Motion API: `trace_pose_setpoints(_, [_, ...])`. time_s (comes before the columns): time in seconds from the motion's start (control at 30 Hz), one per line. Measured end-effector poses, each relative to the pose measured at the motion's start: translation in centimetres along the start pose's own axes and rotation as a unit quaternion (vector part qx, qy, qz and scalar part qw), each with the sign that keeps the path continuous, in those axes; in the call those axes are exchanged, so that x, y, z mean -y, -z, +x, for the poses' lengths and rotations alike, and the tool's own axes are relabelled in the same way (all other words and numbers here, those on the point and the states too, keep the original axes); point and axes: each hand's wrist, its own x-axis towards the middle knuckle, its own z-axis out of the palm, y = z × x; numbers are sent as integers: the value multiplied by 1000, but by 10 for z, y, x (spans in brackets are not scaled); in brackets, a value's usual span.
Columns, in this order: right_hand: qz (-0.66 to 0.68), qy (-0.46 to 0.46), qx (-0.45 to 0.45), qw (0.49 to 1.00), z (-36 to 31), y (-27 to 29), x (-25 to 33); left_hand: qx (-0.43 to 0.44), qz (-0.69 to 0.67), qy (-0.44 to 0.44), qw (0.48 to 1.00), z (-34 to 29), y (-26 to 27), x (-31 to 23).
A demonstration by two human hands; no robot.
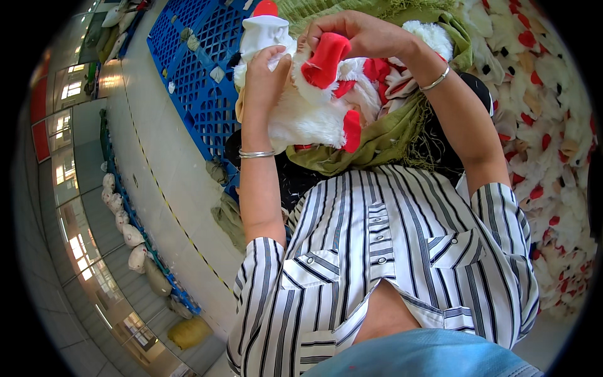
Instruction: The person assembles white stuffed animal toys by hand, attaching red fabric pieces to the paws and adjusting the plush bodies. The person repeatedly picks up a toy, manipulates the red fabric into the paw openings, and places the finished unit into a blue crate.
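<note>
A white fluffy plush toy skin [301,119], limp and with red fabric parts, lies bunched in front of me above my lap. My left hand [266,78] curls its fingers around the left side of the plush, beside a smooth white fabric part [264,32] with a red tip. At the top, my right hand [364,34] has its fingers bent in a pinch on the plush edge, next to a raised red fabric piece [325,60]. The exact spot between the right fingertips is hidden. Another red flap [351,131] hangs from the lower right of the plush.
Olive-green cloth [336,158] with frayed edges lies under and around the plush. To the left is a blue plastic pallet [188,69] with scraps on it. A large heap of white and red plush pieces [534,125] fills the right side. Sacks [129,235] line the far-left aisle.
</note>
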Motion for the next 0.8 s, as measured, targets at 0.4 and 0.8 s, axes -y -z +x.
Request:
trace_pose_setpoints(0.4, [215, -52, -93, 971, 0, 1, 11, -115, -79, -120, 983, -43, -4, -81])
trace_pose_setpoints(0.8, [86, -68, -197, 974, 1, -3, 25, -61, -95, -9, 994, -34, 11, -98])
